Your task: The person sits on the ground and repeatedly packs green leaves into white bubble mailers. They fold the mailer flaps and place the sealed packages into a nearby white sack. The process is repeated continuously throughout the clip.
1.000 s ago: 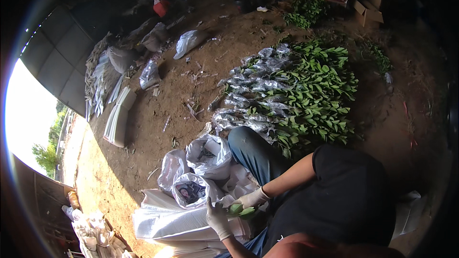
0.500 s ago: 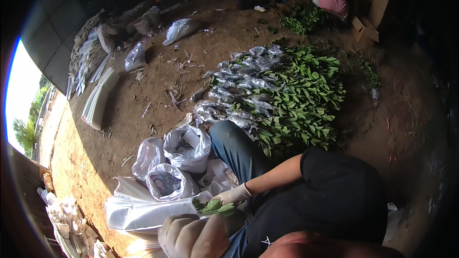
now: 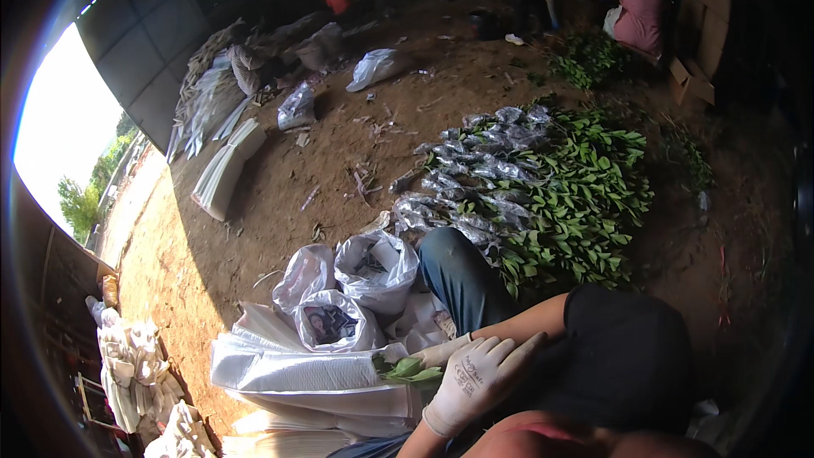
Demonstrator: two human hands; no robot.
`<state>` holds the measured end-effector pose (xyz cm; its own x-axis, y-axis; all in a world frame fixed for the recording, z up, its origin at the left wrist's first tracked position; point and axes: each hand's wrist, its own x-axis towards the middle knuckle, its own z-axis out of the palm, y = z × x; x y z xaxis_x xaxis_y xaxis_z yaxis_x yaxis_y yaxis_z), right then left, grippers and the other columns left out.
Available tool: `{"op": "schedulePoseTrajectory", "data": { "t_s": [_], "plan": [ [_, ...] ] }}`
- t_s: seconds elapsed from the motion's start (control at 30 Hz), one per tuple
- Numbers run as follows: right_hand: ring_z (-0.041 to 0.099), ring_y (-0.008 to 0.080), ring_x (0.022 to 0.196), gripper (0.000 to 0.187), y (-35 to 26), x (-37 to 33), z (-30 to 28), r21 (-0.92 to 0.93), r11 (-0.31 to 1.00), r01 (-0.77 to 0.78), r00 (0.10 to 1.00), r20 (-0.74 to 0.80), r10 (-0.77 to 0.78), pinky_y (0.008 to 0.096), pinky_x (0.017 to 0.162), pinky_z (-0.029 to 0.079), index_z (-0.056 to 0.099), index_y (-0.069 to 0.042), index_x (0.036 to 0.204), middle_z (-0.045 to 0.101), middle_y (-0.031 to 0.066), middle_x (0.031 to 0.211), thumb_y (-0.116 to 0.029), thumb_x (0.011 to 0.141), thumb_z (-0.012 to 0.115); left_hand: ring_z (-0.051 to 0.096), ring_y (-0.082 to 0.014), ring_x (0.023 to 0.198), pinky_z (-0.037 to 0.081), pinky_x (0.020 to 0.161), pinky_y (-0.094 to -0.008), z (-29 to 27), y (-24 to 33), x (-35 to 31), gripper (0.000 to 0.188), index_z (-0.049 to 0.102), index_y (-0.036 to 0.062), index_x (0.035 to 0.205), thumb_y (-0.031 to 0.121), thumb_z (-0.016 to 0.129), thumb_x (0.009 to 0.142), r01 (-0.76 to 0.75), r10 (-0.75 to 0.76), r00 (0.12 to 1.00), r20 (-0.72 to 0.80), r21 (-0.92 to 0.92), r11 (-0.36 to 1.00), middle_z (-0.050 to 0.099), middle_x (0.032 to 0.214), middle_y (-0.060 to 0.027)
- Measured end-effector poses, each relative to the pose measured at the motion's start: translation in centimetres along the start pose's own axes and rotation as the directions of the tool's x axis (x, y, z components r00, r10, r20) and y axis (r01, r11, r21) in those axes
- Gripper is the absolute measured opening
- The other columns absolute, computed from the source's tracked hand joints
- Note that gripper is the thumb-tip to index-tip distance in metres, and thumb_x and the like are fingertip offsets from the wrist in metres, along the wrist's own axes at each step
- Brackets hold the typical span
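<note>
My right hand (image 3: pixel 443 351), in a white glove, reaches in from the black sleeve and closes on a small bunch of green leafy stems (image 3: pixel 410 370). The bunch lies at the right end of a white quilted packing sheet (image 3: pixel 314 371). Nearer to me my left hand (image 3: pixel 476 376), in a white printed glove, crosses in front of the right wrist. Its fingers stretch toward my right forearm, with nothing seen in them; it hides part of the right hand. More white sheets (image 3: pixel 339 416) are stacked below.
Beyond my knee (image 3: pixel 462 263) lie many leafy bundles (image 3: pixel 585 195) with plastic-wrapped ends. White sacks (image 3: pixel 377 267) holding scraps stand left of the knee. A folded white sheet stack (image 3: pixel 227 171) lies farther left. Other people work at the back, one in pink (image 3: pixel 638 13) beside a cardboard box (image 3: pixel 702 30).
My left hand has gone from a curled fist at the lower middle to stretched fingers over by my right forearm. The right hand stays at the leafy stems. The whole view has shifted.
</note>
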<state>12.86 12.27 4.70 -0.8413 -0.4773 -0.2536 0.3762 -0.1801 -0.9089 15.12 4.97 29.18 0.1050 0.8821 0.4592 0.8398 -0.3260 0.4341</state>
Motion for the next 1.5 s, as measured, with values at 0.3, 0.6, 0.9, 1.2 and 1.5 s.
{"op": "schedulePoseTrajectory", "data": {
  "t_s": [0.3,0.6,0.9,1.2,1.5],
  "plan": [
    [0.058,0.0067,0.107,0.038,0.3,-0.6,-0.4,-0.026,0.999,0.04,0.998,0.053,-0.038,0.0259,0.088,0.05,0.056,-0.012,0.138,0.063,-0.0022,0.123,-0.029,0.104,0.053,0.067,-0.0313,0.08,0.053,0.071,-0.0414,0.7,-2.0,-3.3,0.039,0.069,0.0071,0.12,0.003,0.069,0.082,0.362,-0.387,0.898,-0.212,-0.149,0.92,0.069,0.09,-0.0135],
    [0.052,0.0081,0.123,0.078,-1.9,-1.2,-0.1,0.338,0.938,-0.083,0.981,0.195,0.016,0.027,0.096,0.049,0.036,-0.012,0.152,0.053,0.0001,0.139,-0.052,0.093,0.068,0.068,-0.0316,0.094,0.053,0.086,-0.0401,3.9,-7.0,-16.0,0.034,0.068,-0.0006,0.12,-0.001,0.06,0.086,0.708,-0.712,0.272,-0.647,-0.367,0.604,0.069,0.104,-0.0161],
    [0.041,0.0193,0.139,0.107,-1.4,-1.2,1.2,-0.096,0.988,-0.12,0.993,0.007,0.121,0.0335,0.115,0.034,0.014,-0.006,0.161,0.043,0.0111,0.151,-0.02,0.08,0.082,0.039,-0.0353,0.139,0.034,0.115,-0.0493,13.4,-9.7,-21.2,0.081,0.03,0.0046,0.154,0.024,0.074,0.088,0.829,-0.61,-0.238,-0.756,-0.485,0.278,0.041,0.145,-0.0201],
    [0.062,0.0055,0.08,0.088,-4.9,-3.0,1.8,0.031,0.971,-0.238,0.971,0.026,0.237,0.0212,0.06,0.047,0.023,-0.018,0.162,0.064,-0.0005,0.119,-0.01,0.084,0.064,0.065,-0.0265,0.107,0.056,0.091,-0.0348,14.7,-11.0,-23.6,0.075,0.036,0.0047,0.151,0.014,0.077,0.089,0.525,-0.896,0.05,-0.44,-0.752,0.399,0.058,0.131,-0.0174],
    [0.057,0.0031,0.068,0.085,-3.7,-2.2,1.8,0.081,0.981,-0.177,0.984,0.027,0.176,0.0195,0.052,0.041,0.022,-0.018,0.162,0.065,-0.0024,0.114,-0.007,0.087,0.061,0.068,-0.0254,0.102,0.057,0.088,-0.0369,16.4,-12.1,-24.3,0.06,0.053,-0.0088,0.131,0.037,0.068,0.096,0.307,-0.932,-0.073,-0.354,-0.897,0.317,0.066,0.12,-0.0174]
  ]
}}
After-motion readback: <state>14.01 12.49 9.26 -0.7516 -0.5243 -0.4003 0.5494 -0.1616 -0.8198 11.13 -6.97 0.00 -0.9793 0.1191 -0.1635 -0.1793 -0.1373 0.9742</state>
